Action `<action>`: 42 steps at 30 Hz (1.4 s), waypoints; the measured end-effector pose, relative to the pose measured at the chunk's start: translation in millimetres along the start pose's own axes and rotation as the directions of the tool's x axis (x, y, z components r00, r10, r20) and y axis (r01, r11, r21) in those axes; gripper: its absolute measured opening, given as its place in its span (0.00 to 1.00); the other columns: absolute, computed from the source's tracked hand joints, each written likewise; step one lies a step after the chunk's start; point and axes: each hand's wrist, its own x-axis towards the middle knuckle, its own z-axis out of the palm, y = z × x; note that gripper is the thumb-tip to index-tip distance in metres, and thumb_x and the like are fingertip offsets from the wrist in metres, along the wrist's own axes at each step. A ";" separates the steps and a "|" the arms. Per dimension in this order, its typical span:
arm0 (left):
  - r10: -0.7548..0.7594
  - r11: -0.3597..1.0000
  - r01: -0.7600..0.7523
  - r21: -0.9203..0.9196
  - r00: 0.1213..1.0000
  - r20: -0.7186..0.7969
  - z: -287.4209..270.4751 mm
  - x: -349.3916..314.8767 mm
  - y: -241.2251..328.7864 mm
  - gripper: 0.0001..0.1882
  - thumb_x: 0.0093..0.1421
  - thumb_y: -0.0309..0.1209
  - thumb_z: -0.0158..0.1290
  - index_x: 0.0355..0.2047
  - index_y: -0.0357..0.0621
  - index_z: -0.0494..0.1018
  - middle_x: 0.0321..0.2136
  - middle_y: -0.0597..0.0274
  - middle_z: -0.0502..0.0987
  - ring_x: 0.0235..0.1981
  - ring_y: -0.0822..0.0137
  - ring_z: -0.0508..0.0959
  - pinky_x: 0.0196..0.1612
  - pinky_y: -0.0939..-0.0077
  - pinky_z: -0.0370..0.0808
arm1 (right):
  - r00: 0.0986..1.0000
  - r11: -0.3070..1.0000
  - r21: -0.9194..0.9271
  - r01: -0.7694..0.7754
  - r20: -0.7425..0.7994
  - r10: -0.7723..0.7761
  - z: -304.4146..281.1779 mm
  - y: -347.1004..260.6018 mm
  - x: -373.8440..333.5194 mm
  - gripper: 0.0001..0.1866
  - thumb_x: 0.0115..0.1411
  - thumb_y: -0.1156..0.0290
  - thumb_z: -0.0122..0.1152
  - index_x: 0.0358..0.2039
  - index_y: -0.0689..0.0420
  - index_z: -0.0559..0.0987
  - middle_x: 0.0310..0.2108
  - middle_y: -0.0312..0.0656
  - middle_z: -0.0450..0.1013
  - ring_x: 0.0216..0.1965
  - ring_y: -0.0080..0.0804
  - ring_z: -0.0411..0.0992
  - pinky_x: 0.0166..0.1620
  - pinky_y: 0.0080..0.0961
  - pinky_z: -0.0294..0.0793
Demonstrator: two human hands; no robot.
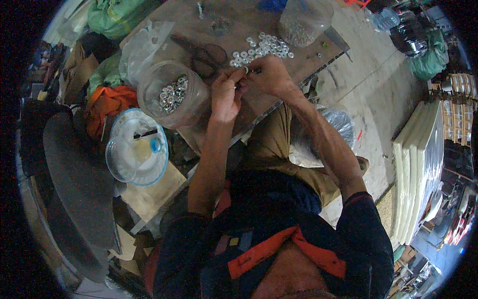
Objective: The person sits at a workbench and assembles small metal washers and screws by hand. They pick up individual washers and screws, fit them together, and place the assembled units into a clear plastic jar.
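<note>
My left hand (227, 98) and my right hand (272, 76) meet over the table (259, 102), close to its near edge. Pinched in my left fingertips is a small pale ring (246, 70), like the washers nearby. My right hand is closed beside it, its fingers curled; what they hold is too small and dark to make out. Just beyond my hands lies a loose pile of round silvery washers (266, 46). To the left of my left hand stands a wide clear plastic jar (195, 105), with many small metal parts (174, 93) at its bottom.
A clear container (313, 17) with small pieces stands at the table's far right. Farther left are a crumpled clear bag (144, 50), an orange cloth (107, 102) and a blue-rimmed plate (158, 172). Pale foam sheets (418, 164) stand at the right.
</note>
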 end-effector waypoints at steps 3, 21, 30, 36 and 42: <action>-0.020 0.999 0.020 -0.028 1.000 0.001 -3.1 3.3 0.2 0.07 0.61 0.27 0.54 0.40 0.44 0.75 0.34 0.65 0.77 0.31 0.71 0.75 0.33 0.77 0.75 | 0.999 0.999 -0.034 0.015 0.034 -0.014 -0.8 -2.2 0.5 0.11 0.50 0.70 0.62 0.33 0.60 0.83 0.30 0.53 0.78 0.32 0.43 0.79 0.39 0.35 0.76; -0.043 0.992 0.036 -0.121 0.997 -0.058 5.4 -2.1 0.8 0.03 0.59 0.27 0.55 0.33 0.45 0.74 0.26 0.66 0.74 0.24 0.73 0.72 0.24 0.81 0.72 | 0.969 0.907 0.358 -0.224 0.178 0.169 -22.6 -7.9 -11.0 0.14 0.53 0.63 0.67 0.35 0.61 0.84 0.26 0.40 0.79 0.25 0.24 0.73 0.29 0.27 0.74; -0.073 0.994 0.066 -0.082 0.994 -0.087 -5.9 10.4 -13.6 0.06 0.61 0.31 0.54 0.38 0.46 0.75 0.30 0.68 0.75 0.29 0.73 0.74 0.28 0.78 0.75 | 0.961 0.895 0.376 -0.239 0.225 0.162 -9.2 5.3 -4.4 0.16 0.55 0.63 0.67 0.37 0.63 0.83 0.28 0.40 0.79 0.26 0.25 0.73 0.31 0.25 0.74; -0.042 0.990 0.031 -0.134 0.996 -0.081 2.6 10.0 -8.4 0.04 0.61 0.29 0.54 0.35 0.43 0.74 0.26 0.66 0.74 0.24 0.73 0.72 0.24 0.79 0.72 | 0.957 0.825 0.497 -0.268 0.239 0.166 -9.0 16.7 -5.7 0.15 0.57 0.64 0.65 0.37 0.63 0.83 0.28 0.38 0.78 0.27 0.23 0.72 0.31 0.22 0.74; -0.056 0.990 0.055 -0.130 0.998 -0.005 0.6 13.0 1.5 0.04 0.61 0.29 0.54 0.33 0.43 0.74 0.27 0.66 0.74 0.22 0.74 0.71 0.21 0.79 0.66 | 0.953 0.695 0.653 -0.301 0.188 0.236 -1.2 3.0 -20.4 0.13 0.61 0.65 0.61 0.37 0.64 0.82 0.23 0.32 0.71 0.23 0.16 0.64 0.26 0.17 0.62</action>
